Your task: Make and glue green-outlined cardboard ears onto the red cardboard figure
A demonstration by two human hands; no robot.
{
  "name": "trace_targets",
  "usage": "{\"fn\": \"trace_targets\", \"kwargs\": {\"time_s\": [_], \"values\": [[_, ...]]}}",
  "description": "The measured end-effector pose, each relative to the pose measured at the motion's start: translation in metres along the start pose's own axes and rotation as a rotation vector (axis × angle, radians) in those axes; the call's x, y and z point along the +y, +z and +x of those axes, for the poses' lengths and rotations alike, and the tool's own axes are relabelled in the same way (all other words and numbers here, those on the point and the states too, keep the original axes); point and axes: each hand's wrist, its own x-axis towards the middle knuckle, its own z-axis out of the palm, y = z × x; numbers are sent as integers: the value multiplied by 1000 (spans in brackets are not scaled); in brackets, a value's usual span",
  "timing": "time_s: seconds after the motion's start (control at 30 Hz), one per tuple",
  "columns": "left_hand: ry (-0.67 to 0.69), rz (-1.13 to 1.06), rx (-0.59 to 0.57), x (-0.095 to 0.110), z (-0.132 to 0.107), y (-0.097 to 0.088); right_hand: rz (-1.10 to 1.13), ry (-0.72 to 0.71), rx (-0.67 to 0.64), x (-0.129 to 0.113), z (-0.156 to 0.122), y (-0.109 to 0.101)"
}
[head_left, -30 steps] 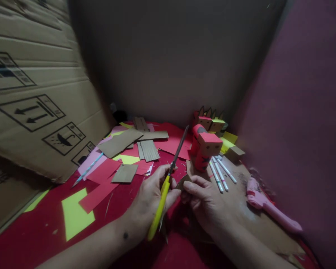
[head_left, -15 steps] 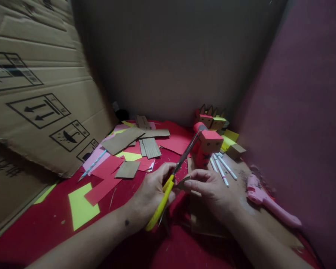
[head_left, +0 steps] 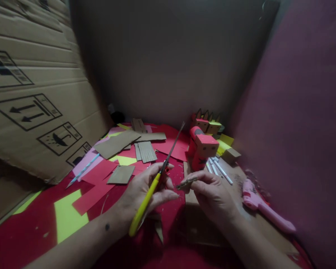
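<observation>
My left hand (head_left: 141, 192) grips yellow-handled scissors (head_left: 154, 183), whose blades point up and away toward the back wall. My right hand (head_left: 212, 196) pinches a small brown cardboard piece (head_left: 186, 182) edge-on between thumb and fingers, just right of the scissors. The blades are apart from the piece. Both hands hover over a red paper surface (head_left: 30, 239).
Cardboard scraps (head_left: 116, 143) and red, yellow and pink paper pieces lie at centre left. Red box figures (head_left: 203, 147) stand behind the hands, white pens (head_left: 218, 168) beside them. A pink glue gun (head_left: 264, 207) lies right. A large carton (head_left: 36, 97) leans at left.
The scissors have pulled away from the cardboard piece and swung left. My right hand has turned the piece edge-on. The view shifted slightly.
</observation>
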Motion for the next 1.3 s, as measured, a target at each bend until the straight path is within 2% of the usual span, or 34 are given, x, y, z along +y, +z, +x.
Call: {"fn": "trace_targets", "kwargs": {"time_s": [0.17, 0.3, 0.43, 0.5, 0.7, 0.83, 0.97, 1.1, 1.3], "values": [[-92, -217, -96, -2, -1, -4, 19, -48, -88, 0, -2, 2], [-89, -174, -112, -4, -1, -5, 42, -53, -118, -1, -4, 1], [-88, -153, -139, 0, -1, -3, 67, -30, -95, -2, -4, 1], [-95, -170, -114, 0, -1, -1, 78, -5, -61, 0, -3, 0], [-77, -213, 57, -10, 2, 6, 122, 138, 107, 16, 4, -3], [-92, -151, 85, -16, 7, 6, 127, 203, 157, 26, 3, 1], [-150, -128, 29, -14, 9, 6, 116, 267, 147, 30, 0, 6], [-216, -148, -42, -13, 9, 4, 128, 349, 67, 29, -2, 4], [-270, -240, -126, -26, 13, -1, 177, 371, -22, 21, -2, 1]]}}
